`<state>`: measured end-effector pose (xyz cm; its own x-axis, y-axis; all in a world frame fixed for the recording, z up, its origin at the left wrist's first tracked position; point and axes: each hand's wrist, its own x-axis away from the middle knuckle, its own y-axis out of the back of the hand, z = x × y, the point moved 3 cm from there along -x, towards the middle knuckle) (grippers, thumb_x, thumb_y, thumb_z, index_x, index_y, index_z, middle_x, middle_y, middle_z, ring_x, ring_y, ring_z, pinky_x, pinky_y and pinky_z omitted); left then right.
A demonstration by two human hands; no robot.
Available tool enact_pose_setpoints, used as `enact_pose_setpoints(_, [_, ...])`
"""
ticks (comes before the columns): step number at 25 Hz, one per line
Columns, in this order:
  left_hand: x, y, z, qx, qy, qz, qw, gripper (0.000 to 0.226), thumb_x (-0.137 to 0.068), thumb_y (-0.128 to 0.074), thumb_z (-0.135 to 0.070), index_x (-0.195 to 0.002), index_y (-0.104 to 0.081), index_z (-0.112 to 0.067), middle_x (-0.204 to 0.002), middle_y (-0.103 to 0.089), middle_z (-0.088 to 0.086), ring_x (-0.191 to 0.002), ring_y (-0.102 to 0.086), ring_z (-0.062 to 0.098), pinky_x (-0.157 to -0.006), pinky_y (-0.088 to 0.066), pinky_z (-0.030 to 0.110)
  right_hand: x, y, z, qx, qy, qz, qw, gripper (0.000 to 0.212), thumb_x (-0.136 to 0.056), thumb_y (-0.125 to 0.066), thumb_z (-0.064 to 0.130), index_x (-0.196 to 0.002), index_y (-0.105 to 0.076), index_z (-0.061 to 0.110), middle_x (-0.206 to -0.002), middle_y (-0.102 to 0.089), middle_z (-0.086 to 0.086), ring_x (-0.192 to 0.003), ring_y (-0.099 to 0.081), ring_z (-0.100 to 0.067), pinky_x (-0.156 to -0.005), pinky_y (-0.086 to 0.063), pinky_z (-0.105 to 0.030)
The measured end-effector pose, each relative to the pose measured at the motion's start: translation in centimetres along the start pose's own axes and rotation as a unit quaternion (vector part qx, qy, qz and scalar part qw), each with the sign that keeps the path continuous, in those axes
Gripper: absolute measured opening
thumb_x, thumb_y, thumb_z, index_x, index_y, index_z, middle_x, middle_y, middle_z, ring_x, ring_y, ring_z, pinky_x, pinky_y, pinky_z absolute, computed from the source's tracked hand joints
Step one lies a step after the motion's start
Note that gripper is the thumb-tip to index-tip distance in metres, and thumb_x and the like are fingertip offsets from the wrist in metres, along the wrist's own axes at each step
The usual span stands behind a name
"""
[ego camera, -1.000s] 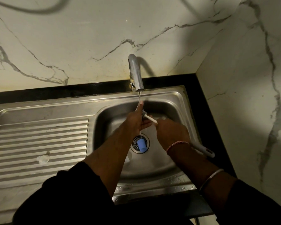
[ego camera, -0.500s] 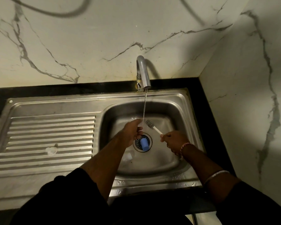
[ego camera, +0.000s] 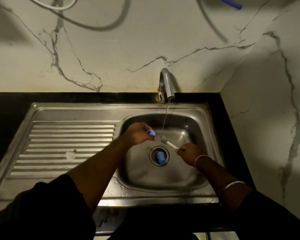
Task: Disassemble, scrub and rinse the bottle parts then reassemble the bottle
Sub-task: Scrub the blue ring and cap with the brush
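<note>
My left hand (ego camera: 138, 135) is over the sink basin (ego camera: 189, 122) and grips a small blue bottle part (ego camera: 151, 132), whose end sticks out between the fingers. My right hand (ego camera: 187, 152) is closed on the white handle of a small brush (ego camera: 165, 140). The brush's grey bristle head sits just right of the blue part, beside the thin water stream. A second blue cylindrical bottle part (ego camera: 161, 157) lies on the drain strainer at the basin's bottom. A small clear part (ego camera: 70, 155) rests on the ribbed drainboard.
The steel tap (ego camera: 166, 84) at the back runs a thin stream into the basin. The ribbed drainboard (ego camera: 62, 135) lies to the left, set in a black counter. Marble walls stand behind and to the right. Grey hoses (ego camera: 93, 26) hang across the back wall.
My hands came out from under the tap and down into the basin. The brush head has left my left hand's fingers, and a blue part now shows in my left hand. The view tilted up.
</note>
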<state>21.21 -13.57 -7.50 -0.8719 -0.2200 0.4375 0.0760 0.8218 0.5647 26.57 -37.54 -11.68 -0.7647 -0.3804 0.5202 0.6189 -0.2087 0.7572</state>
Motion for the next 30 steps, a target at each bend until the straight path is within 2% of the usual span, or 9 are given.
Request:
enact_pose_setpoints(5, [0.3, 5.5, -4.6, 0.145, -0.054, 0.030, 0.987, 0.049, -0.072, -0.092, -0.020, -0.116, -0.070, -0.019, -0.105, -0.076, 0.002, -0.097, -0.074, 0.018, -0.085, -0.061, 0.033, -0.1, 0.9, -0.3, 0.024, 0.013, -0.010, 1.000, 0.040, -0.098, -0.058, 0.044, -0.075, -0.070, 0.014, -0.072, -0.060, -0.002, -0.078, -0.063, -0.024, -0.070, -0.047, -0.030])
enact_pose_setpoints(8, [-0.2, 3.4, -1.6, 0.383, 0.017, 0.047, 0.922, 0.037, -0.085, -0.081, -0.015, -0.120, -0.069, -0.013, -0.114, -0.076, 0.010, -0.104, -0.074, 0.023, -0.087, -0.060, 0.032, 0.3, 0.8, -0.3, 0.035, 0.016, -0.006, 0.999, 0.038, -0.099, -0.057, 0.044, -0.073, -0.064, 0.018, -0.073, -0.058, -0.002, -0.079, -0.061, -0.023, -0.073, -0.047, -0.030])
enact_pose_setpoints(9, [-0.3, 1.4, 0.1, 0.353, 0.053, 0.039, 0.933, 0.032, -0.088, -0.078, -0.018, -0.118, -0.070, -0.013, -0.116, -0.075, 0.011, -0.104, -0.074, 0.024, -0.086, -0.060, 0.031, 0.5, 0.5, -0.2, 0.040, 0.018, 0.000, 0.999, 0.038, -0.100, -0.056, 0.044, -0.073, -0.063, 0.018, -0.074, -0.057, -0.002, -0.079, -0.060, -0.022, -0.072, -0.045, -0.030])
enact_pose_setpoints(11, [0.4, -2.2, 5.2, -0.042, 0.090, 0.061, 0.993, 0.037, -0.083, -0.083, -0.034, -0.114, -0.073, -0.015, -0.116, -0.073, 0.009, -0.105, -0.072, 0.024, -0.087, -0.059, 0.033, 0.8, -0.3, -0.2, 0.050, 0.018, 0.013, 0.999, 0.038, -0.101, -0.054, 0.044, -0.076, -0.064, 0.017, -0.078, -0.058, -0.003, -0.079, -0.059, -0.022, -0.070, -0.044, -0.029])
enact_pose_setpoints(13, [0.1, -3.6, 6.6, -0.309, 0.030, 0.105, 0.945, 0.042, -0.079, -0.084, -0.044, -0.111, -0.075, -0.019, -0.113, -0.072, 0.002, -0.104, -0.069, 0.020, -0.089, -0.056, 0.032, 0.8, -0.8, -0.2, 0.062, 0.023, 0.016, 0.998, 0.040, -0.100, -0.053, 0.047, -0.074, -0.065, 0.018, -0.078, -0.060, -0.004, -0.080, -0.061, -0.024, -0.071, -0.047, -0.031])
enact_pose_setpoints(21, [-0.6, 6.0, -6.4, 0.072, -0.076, 0.125, 0.987, 0.044, -0.081, -0.086, -0.028, -0.122, -0.070, -0.020, -0.108, -0.076, 0.001, -0.100, -0.073, 0.017, -0.088, -0.059, 0.030, 0.4, -0.5, -1.1, 0.045, 0.014, 0.020, 0.999, 0.044, -0.099, -0.054, 0.047, -0.069, -0.063, 0.016, -0.075, -0.058, -0.003, -0.075, -0.058, -0.021, -0.073, -0.048, -0.033])
enact_pose_setpoints(25, [-0.9, 1.4, -0.4, 0.461, 0.093, 0.108, 0.876, 0.049, -0.076, -0.085, -0.027, -0.118, -0.071, -0.005, -0.107, -0.072, 0.015, -0.090, -0.071, 0.022, -0.076, -0.063, 0.030, 0.4, -1.0, -1.8, 0.034, -0.005, 0.022, 0.999, 0.047, -0.098, -0.055, 0.048, -0.063, -0.058, 0.018, -0.065, -0.053, -0.001, -0.066, -0.054, -0.017, -0.066, -0.046, -0.031])
enact_pose_setpoints(27, [0.1, -1.1, 3.8, 0.130, 0.168, 0.107, 0.971, 0.047, -0.071, -0.092, -0.028, -0.108, -0.073, -0.004, -0.100, -0.074, 0.014, -0.080, -0.071, 0.021, -0.070, -0.062, 0.031, 0.7, -1.3, -1.8, 0.031, -0.006, 0.023, 0.999, 0.045, -0.098, -0.056, 0.049, -0.068, -0.063, 0.017, -0.069, -0.057, -0.002, -0.067, -0.056, -0.018, -0.066, -0.046, -0.030])
enact_pose_setpoints(30, [-1.0, 0.5, 1.7, -0.110, 0.051, 0.200, 0.972, 0.041, -0.079, -0.088, -0.029, -0.113, -0.071, -0.015, -0.104, -0.075, 0.008, -0.092, -0.074, 0.021, -0.081, -0.063, 0.033, 1.0, -1.4, -1.5, 0.048, 0.011, 0.034, 0.998, 0.043, -0.098, -0.055, 0.048, -0.068, -0.063, 0.018, -0.072, -0.059, -0.002, -0.071, -0.058, -0.019, -0.071, -0.049, -0.033])
